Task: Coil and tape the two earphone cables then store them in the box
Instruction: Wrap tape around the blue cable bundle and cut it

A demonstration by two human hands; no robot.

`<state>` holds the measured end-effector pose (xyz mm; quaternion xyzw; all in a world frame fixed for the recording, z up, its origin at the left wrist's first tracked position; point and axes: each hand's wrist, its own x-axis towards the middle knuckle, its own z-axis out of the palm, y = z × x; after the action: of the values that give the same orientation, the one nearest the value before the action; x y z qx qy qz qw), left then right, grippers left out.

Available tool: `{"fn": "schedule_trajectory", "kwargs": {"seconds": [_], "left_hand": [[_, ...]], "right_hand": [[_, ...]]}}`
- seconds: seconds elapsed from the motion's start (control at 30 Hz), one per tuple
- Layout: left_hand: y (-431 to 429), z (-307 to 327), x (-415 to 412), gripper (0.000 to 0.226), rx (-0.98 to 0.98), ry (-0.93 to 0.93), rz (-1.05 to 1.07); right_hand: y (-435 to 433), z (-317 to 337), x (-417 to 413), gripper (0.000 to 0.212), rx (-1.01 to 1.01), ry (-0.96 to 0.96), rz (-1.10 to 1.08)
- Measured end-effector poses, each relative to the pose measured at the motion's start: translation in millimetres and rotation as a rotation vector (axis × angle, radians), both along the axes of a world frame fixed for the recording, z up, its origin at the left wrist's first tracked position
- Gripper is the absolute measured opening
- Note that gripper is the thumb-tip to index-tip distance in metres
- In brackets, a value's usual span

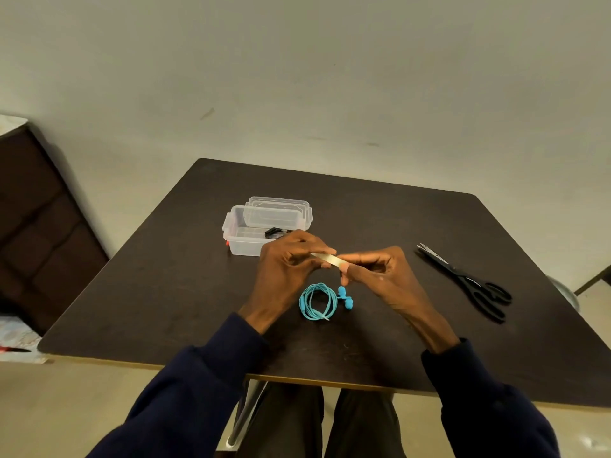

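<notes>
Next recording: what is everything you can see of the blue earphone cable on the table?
The blue earphone cable is a thin turquoise cord wound into a round multi-loop coil, flat on the dark table. Its two blue earbuds lie at the coil's right side; a small plug tip sticks out lower right. No tape shows on it. The left hand and right hand pinch a tape strip above, not touching it.

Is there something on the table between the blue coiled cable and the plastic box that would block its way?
No object lies on the table between the blue coil and the open box. Only the left hand and right hand, pinching a tape strip, are over that path.
</notes>
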<state>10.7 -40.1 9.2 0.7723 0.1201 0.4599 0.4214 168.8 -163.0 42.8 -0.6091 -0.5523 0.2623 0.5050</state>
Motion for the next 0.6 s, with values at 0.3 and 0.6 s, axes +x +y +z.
{"fn": "schedule_trajectory", "kwargs": {"seconds": [0.3, 0.6], "left_hand": [[-1.1, -3.2, 3.7, 0.022, -0.26, -0.099, -0.057], [-2.8, 3.1, -1.0, 0.028, -0.077, -0.002, -0.026]], "right_hand": [[-9.2, -3.0, 7.2, 0.024, 0.057, 0.204, 0.053], [-2.0, -7.7, 6.0, 0.019, 0.105, 0.126, -0.015]]}}
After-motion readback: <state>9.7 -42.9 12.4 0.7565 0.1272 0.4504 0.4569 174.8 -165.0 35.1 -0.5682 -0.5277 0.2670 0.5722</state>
